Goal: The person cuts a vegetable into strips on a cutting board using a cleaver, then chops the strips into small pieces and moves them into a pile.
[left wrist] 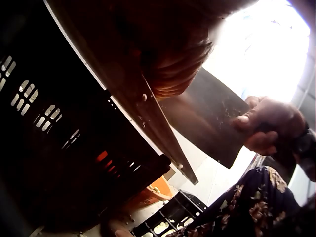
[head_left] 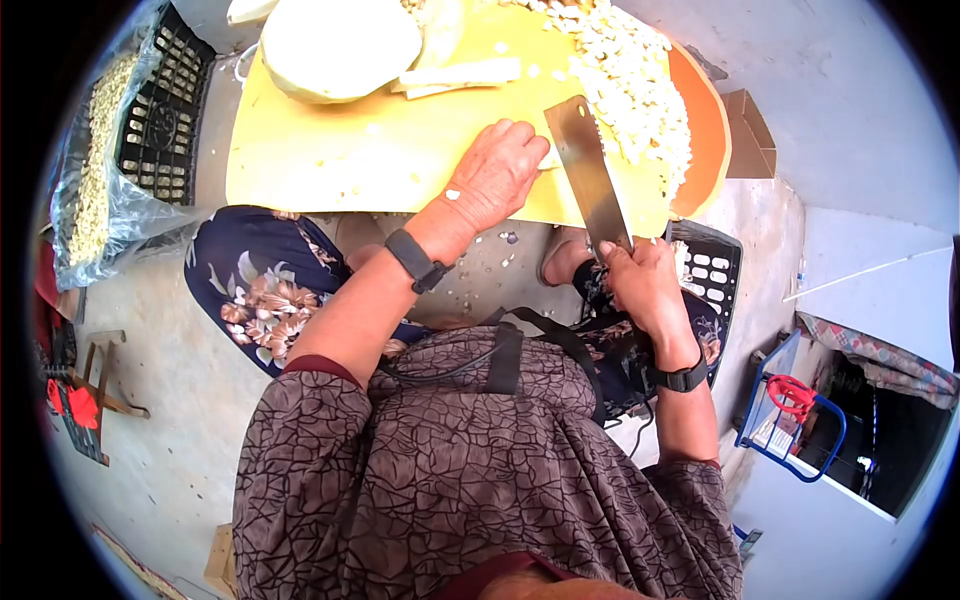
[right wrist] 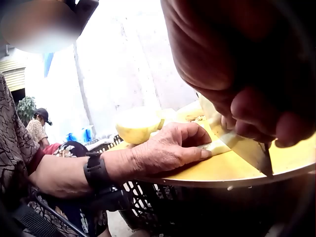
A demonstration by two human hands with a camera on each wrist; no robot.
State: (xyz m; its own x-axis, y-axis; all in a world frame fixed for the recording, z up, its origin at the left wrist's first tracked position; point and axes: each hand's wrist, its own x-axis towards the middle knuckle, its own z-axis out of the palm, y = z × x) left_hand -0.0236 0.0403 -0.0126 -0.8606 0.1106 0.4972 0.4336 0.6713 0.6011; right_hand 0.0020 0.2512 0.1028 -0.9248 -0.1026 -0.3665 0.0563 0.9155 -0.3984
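The right hand (head_left: 643, 285) grips the handle of a wide cleaver (head_left: 590, 170), whose blade lies over the yellow board (head_left: 330, 165). In the right wrist view the left hand (right wrist: 165, 148) pinches a pale strip (right wrist: 219, 146) against the board, and the blade (right wrist: 254, 150) meets the strip just beyond the fingertips. Most of that strip is hidden under the left hand in the head view. A heap of small pale pieces (head_left: 640, 95) lies to the right of the blade. Longer pale sticks (head_left: 465, 75) rest further back, beside a large round pale piece (head_left: 340, 45).
A black crate (head_left: 165, 120) and a clear bag of small pieces (head_left: 95, 160) stand at the left. Another black crate (head_left: 722, 265) is near the right knee. An orange basin (head_left: 700, 130) shows beyond the board's right edge. Someone in a cap (right wrist: 42, 118) sits in the background.
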